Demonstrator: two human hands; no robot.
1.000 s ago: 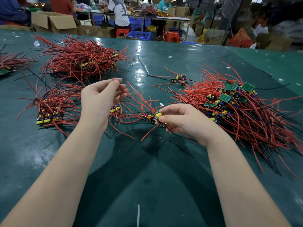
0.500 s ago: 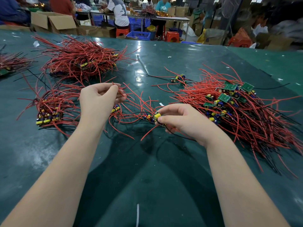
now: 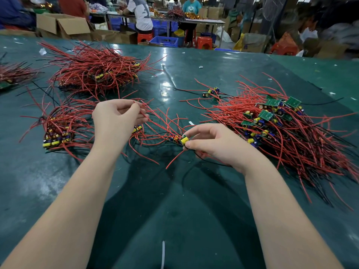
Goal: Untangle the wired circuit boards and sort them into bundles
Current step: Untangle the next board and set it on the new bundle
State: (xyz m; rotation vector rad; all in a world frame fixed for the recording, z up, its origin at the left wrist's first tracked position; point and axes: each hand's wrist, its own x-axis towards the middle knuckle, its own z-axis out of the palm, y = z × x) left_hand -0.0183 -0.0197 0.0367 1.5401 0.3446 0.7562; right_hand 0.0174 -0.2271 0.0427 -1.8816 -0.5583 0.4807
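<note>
Head cam looking down at my two hands over the green worktop (image 3: 174, 200). My right hand (image 3: 215, 144) is pinching a small board (image 3: 184, 140) by the yellow part, thumb underneath and fingertips on top, right at the near edge of a loose tangle (image 3: 161, 129) lying between my hands. My left hand (image 3: 114, 121) has a single red wire (image 3: 142, 113) pinched between thumb and forefinger, lifted a bit above that same tangle.

These things weigh basically nothing, so force isn't the issue. The wires look springy and keep their curl, so I'd guess they hook around each other and drag neighbours along if I yank. The boards are the stiff bit and give the best grip: hold by the edges or the chunky yellow part. I wouldn't pull hard on a wire near its solder joint, that looks like the fragile spot.

The big unsorted pile (image 3: 281, 129) sits to my right, boards showing green on top. On my left there's a small bundle (image 3: 58, 131), and a bigger heap (image 3: 95, 72) farther back. A few strays (image 3: 211, 93) lie up past the tangle.
</note>
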